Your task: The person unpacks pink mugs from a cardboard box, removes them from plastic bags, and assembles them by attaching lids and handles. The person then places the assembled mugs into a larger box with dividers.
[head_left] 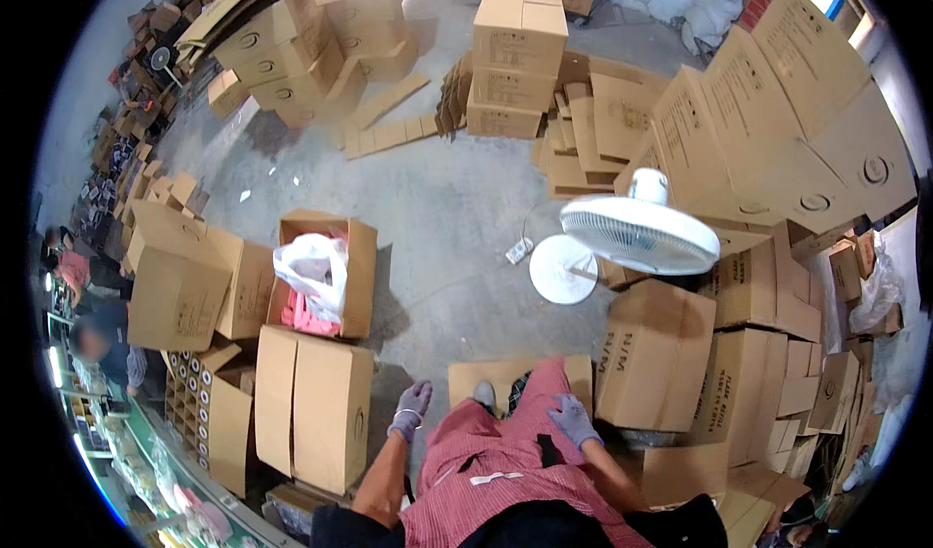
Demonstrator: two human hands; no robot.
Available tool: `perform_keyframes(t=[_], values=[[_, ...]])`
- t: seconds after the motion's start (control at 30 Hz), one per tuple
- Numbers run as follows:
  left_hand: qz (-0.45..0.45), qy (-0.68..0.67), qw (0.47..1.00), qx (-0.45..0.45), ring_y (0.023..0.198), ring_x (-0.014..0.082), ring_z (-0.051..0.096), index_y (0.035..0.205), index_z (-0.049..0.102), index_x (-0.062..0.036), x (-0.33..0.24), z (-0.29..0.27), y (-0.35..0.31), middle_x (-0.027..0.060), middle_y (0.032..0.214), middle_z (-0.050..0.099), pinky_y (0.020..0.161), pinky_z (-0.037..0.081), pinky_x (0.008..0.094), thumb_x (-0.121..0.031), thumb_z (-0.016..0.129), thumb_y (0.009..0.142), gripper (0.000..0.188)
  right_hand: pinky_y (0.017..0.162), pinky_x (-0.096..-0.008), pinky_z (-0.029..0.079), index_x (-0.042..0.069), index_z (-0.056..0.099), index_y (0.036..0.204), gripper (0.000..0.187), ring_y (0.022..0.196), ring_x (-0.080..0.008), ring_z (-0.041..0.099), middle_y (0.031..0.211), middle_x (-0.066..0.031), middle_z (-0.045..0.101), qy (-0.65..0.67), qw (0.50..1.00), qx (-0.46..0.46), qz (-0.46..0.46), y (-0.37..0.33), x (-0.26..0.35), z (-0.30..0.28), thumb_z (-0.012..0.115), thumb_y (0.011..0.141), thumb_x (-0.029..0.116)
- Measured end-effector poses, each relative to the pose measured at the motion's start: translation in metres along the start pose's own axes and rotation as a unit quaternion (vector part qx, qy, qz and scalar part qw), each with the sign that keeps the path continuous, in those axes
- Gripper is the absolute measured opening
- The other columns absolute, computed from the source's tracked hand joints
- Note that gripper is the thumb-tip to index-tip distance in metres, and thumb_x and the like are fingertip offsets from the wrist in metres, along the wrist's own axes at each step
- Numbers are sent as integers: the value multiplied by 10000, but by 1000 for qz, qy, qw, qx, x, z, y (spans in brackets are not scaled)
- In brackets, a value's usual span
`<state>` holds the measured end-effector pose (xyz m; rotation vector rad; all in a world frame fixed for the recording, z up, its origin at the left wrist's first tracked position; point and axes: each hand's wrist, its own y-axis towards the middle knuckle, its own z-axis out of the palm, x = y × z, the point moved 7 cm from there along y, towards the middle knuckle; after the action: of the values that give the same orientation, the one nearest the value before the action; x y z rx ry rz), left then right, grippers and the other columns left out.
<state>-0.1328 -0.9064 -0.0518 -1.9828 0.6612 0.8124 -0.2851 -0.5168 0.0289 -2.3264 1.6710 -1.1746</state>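
Note:
My left hand [410,410], in a thin greyish-lavender glove, hangs beside my left thigh with its fingers curled in; nothing shows in it. Nearest to it stands a closed carton [313,407]. In a matching glove, my right hand [573,421] lies on the red striped apron [486,470] over my right thigh, fingers apart. A flat piece of cardboard [465,377] lies under my feet. Right of my right hand is a large closed carton [656,354].
A white standing fan [639,235] rises ahead right, its round base [564,269] on the floor near a power strip [520,250]. Ahead left, an open carton [362,281] holds a white plastic bag [313,266]. Cartons are stacked ahead [518,48] and right [758,111]. People sit left by a green-edged bench.

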Motion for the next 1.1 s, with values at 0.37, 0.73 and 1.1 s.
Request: perform_keyframes(t=[0.37, 0.73, 1.1], values=[[32, 44, 998, -19, 1097, 365, 623, 1254, 603, -48, -101, -29, 253, 220, 1138, 666, 926, 482, 416, -386, 513, 969, 452, 1006, -436, 449, 14, 585, 1283, 609, 1179, -378, 569, 1265, -239, 594, 42, 996, 49, -67, 438, 124, 18, 605, 871, 462], [-125, 59, 990, 8, 1083, 380, 625, 1214, 608, -31, -163, -87, 560, 220, 1129, 669, 913, 481, 455, -429, 490, 969, 482, 1045, -432, 423, 88, 613, 1269, 508, 1174, -320, 594, 1275, -157, 625, 172, 979, 60, -94, 744, 242, -64, 527, 919, 446], [-10, 296, 951, 84, 1069, 394, 627, 1173, 613, -14, -328, -140, 981, 220, 1121, 673, 901, 481, 495, -472, 467, 969, 522, 995, -439, 452, 14, 581, 1287, 581, 1143, -381, 586, 1216, -246, 624, 81, 989, -125, -3, 1005, 229, -297, 595, 896, 444]])
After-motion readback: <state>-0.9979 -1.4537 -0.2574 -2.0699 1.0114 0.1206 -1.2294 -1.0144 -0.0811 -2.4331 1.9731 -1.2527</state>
